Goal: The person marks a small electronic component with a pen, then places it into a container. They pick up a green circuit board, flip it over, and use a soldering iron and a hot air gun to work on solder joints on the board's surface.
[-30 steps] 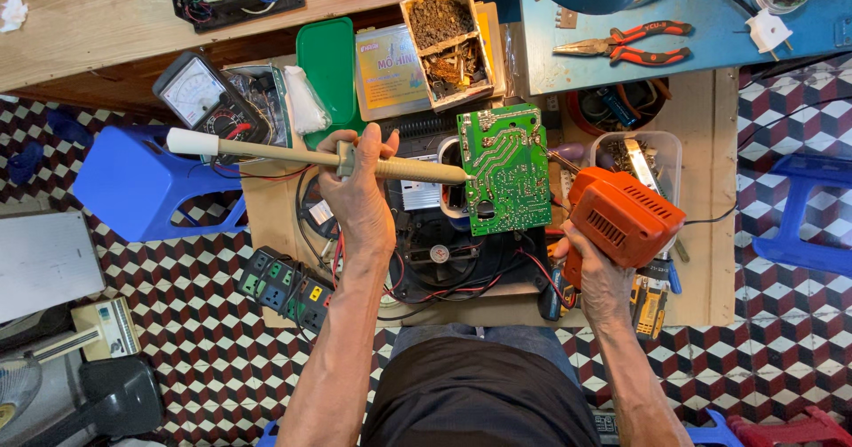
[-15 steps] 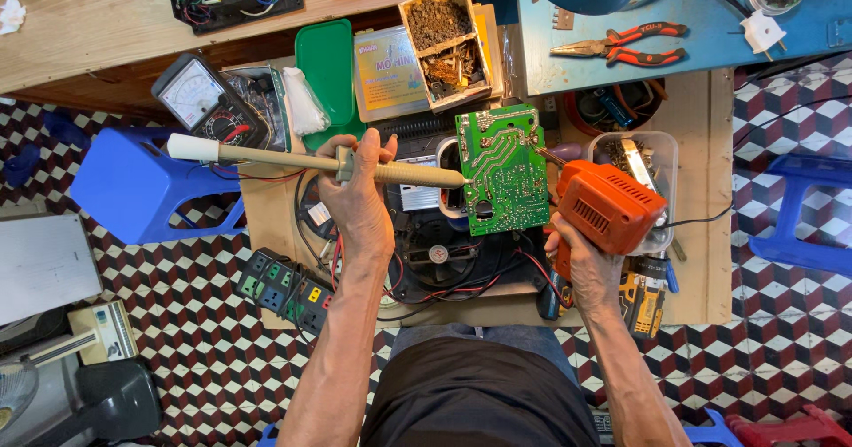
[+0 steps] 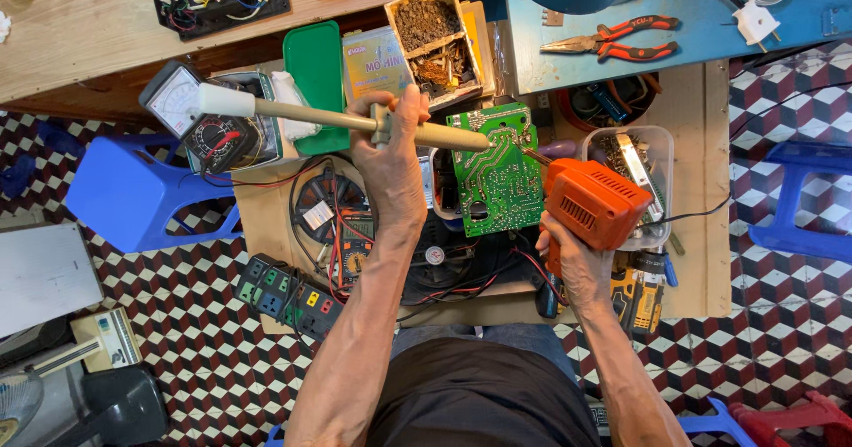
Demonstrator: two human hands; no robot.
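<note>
Orange soldering gun (image 3: 593,203) gripped right, beige desoldering pump (image 3: 355,123) gripped left, clear tub (image 3: 658,145) of metal parts

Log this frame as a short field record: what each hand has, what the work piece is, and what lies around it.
Left hand: grips a long beige desoldering pump, tip at the board
Right hand: holds an orange soldering gun, nose toward the board
Work piece: green circuit board, solder side up, tilted
Behind: analogue multimeter, green tray, box of scrap parts
Bench top right: red-handled pliers
Lower left: power strip
Floor: blue plastic stool
</note>
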